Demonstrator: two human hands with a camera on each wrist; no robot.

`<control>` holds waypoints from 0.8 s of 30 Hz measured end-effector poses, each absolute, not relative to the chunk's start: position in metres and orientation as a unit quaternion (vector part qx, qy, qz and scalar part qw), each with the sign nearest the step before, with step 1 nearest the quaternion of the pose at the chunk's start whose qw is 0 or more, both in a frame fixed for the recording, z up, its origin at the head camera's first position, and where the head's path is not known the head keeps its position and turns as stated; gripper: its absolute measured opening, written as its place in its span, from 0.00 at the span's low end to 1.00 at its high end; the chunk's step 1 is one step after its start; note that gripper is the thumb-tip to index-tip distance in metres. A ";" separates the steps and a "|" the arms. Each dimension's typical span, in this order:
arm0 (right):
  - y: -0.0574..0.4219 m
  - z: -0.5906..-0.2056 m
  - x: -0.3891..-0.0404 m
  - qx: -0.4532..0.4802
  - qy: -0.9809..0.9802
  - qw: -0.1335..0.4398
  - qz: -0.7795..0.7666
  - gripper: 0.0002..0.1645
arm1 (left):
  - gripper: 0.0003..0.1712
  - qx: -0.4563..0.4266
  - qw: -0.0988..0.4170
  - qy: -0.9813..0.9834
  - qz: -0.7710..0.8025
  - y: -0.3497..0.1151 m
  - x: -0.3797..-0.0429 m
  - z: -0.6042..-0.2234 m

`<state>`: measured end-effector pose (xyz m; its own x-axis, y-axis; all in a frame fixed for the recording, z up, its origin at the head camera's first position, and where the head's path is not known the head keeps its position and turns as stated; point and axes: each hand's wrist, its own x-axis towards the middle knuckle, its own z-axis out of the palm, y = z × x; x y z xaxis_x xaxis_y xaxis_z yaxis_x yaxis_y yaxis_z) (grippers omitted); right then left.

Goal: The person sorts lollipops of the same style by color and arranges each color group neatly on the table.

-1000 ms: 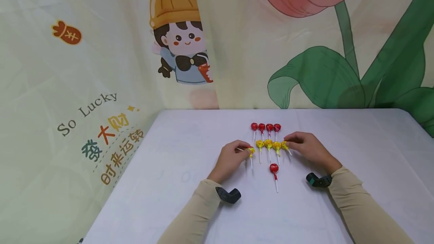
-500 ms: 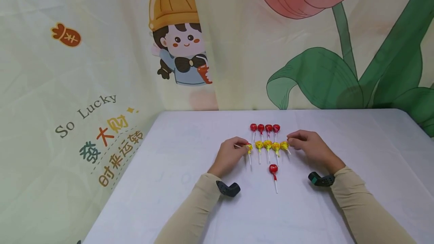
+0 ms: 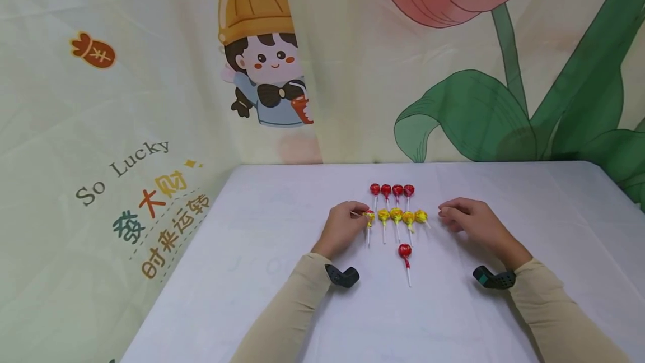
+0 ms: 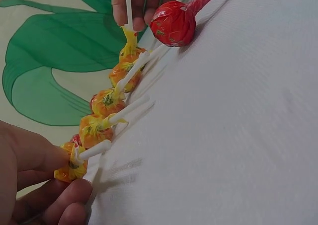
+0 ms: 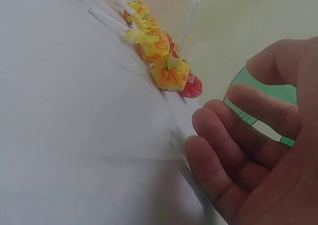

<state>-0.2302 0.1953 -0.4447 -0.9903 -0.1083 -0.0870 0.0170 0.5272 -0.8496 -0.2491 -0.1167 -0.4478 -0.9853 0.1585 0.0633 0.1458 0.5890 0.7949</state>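
Observation:
My left hand (image 3: 341,229) pinches the yellow-wrapped lollipop (image 4: 70,171) at the left end of a row between thumb and fingers. A second white stick (image 3: 356,214) pokes out leftward by those fingers, with a bit of red at the lollipop's top; what it belongs to is hidden. To the right, the row of several yellow lollipops (image 3: 396,215) runs side by side, sticks toward me. Past its right end is my right hand (image 3: 468,223), fingers loosely bent and holding nothing. The rightmost yellow lollipop (image 5: 170,75) lies apart from its fingertips.
Behind the yellow row lies a row of several red lollipops (image 3: 397,190). One red lollipop (image 3: 405,250) lies alone in front, stick toward me. All are on a white-covered table (image 3: 282,296), backed by a printed curtain (image 3: 353,71).
My right hand has let go of the rightmost yellow lollipop and moved right, away from the row. My left hand stays at the left-end lollipop, having shifted slightly.

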 end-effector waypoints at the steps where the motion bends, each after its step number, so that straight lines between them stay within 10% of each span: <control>1: 0.196 -0.444 -0.228 -0.026 0.871 0.063 -0.487 0.27 | 0.13 0.084 0.008 0.892 0.445 -0.115 -0.250 -0.448; 24: 0.204 -0.441 -0.195 -0.057 0.866 0.052 -0.493 0.21 | 0.11 0.091 -0.008 0.900 0.427 -0.108 -0.256 -0.455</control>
<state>-0.1946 0.2041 -0.4414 -0.9881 -0.1503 -0.0332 -0.0481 0.5067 -0.8608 -0.2565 -0.1085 -0.4547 -0.9833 0.1571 0.0921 0.1707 0.6191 0.7665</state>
